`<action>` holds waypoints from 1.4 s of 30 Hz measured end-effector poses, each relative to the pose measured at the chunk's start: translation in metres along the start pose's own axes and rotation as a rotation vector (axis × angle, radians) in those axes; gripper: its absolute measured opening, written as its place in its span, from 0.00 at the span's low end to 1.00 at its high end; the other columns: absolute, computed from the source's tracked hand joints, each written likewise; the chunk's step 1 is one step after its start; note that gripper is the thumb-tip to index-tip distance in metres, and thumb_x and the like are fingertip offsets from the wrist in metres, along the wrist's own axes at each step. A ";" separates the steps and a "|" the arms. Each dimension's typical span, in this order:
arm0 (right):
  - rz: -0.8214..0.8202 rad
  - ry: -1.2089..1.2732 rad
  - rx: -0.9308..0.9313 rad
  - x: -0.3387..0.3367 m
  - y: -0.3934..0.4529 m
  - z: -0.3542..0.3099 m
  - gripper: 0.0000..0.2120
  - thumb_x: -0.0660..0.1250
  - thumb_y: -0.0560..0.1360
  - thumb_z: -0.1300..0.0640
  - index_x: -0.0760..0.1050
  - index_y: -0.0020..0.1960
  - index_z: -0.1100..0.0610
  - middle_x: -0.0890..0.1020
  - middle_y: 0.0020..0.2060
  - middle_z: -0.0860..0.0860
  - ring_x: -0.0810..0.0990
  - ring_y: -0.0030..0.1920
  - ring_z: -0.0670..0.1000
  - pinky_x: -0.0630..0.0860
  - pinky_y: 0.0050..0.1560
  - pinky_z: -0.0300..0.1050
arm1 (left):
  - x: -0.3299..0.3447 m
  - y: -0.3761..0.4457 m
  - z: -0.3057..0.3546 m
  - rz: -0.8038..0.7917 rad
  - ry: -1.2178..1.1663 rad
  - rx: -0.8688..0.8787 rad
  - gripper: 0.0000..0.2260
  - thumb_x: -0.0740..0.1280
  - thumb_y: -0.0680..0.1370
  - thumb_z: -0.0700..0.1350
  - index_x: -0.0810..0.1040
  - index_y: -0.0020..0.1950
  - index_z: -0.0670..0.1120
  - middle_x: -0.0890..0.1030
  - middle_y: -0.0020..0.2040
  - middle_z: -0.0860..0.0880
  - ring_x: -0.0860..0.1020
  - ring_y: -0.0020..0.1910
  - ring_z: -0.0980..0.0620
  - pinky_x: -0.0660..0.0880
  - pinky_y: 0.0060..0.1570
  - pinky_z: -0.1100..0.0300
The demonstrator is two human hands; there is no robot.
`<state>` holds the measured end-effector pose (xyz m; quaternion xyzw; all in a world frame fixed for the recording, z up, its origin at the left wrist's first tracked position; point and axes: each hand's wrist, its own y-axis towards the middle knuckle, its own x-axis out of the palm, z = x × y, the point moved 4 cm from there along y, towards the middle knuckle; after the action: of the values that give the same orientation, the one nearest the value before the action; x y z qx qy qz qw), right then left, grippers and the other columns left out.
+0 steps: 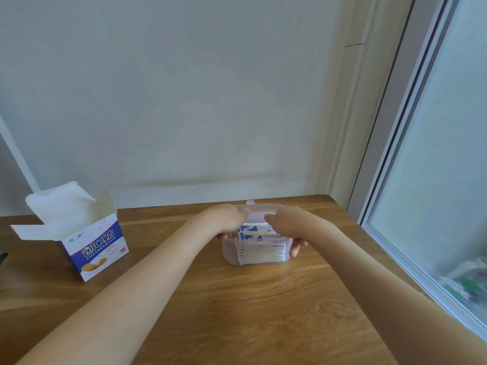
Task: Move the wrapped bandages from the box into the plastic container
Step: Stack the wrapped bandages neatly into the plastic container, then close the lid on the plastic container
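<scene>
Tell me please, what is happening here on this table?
A person is working at a wooden table with both bare hands. The left hand and the right hand hold a translucent plastic container from its two sides, fingers curled over the edges. A stack of wrapped bandages already stands inside the container. The bandage box stands apart on the left with its flaps open; what remains inside it cannot be seen.
</scene>
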<state>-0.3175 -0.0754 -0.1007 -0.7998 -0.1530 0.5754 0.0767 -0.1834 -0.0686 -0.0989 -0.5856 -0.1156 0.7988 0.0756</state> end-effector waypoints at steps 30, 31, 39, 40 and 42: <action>0.281 -0.042 -0.526 -0.016 -0.007 -0.009 0.11 0.69 0.73 0.51 0.79 0.53 0.52 0.77 0.48 0.48 0.74 0.49 0.48 0.69 0.50 0.40 | -0.005 -0.010 -0.032 0.435 -0.546 0.359 0.19 0.54 0.82 0.50 0.81 0.38 0.51 0.81 0.52 0.52 0.73 0.59 0.54 0.64 0.58 0.59; 0.268 -0.110 -0.521 -0.011 -0.010 -0.009 0.14 0.70 0.72 0.50 0.77 0.56 0.51 0.74 0.51 0.48 0.72 0.51 0.48 0.68 0.53 0.41 | -0.004 -0.013 -0.033 0.455 -0.472 0.369 0.19 0.54 0.82 0.50 0.81 0.38 0.52 0.80 0.52 0.51 0.72 0.59 0.52 0.64 0.57 0.59; 0.453 -0.387 -0.540 0.007 -0.013 -0.016 0.24 0.70 0.71 0.48 0.67 0.64 0.51 0.72 0.59 0.49 0.69 0.59 0.52 0.66 0.59 0.45 | -0.001 -0.025 -0.032 0.518 -0.119 0.466 0.15 0.55 0.81 0.49 0.81 0.50 0.47 0.80 0.48 0.50 0.76 0.49 0.51 0.70 0.48 0.58; 0.473 -0.407 -0.539 0.009 -0.011 -0.018 0.24 0.69 0.72 0.48 0.66 0.64 0.52 0.72 0.59 0.49 0.69 0.59 0.52 0.67 0.59 0.45 | -0.002 -0.024 -0.031 0.529 -0.088 0.470 0.15 0.55 0.81 0.49 0.80 0.51 0.46 0.80 0.48 0.50 0.76 0.49 0.50 0.70 0.48 0.59; 0.503 -0.434 -0.541 0.011 -0.006 -0.025 0.23 0.67 0.74 0.51 0.65 0.65 0.55 0.72 0.59 0.51 0.70 0.59 0.54 0.68 0.59 0.46 | -0.004 -0.021 -0.031 0.558 -0.038 0.471 0.14 0.56 0.81 0.49 0.79 0.52 0.45 0.80 0.49 0.49 0.77 0.49 0.50 0.68 0.47 0.61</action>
<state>-0.2917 -0.0645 -0.1008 -0.6639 -0.1110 0.6703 -0.3125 -0.1530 -0.0460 -0.0985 -0.5463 0.2342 0.8041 -0.0144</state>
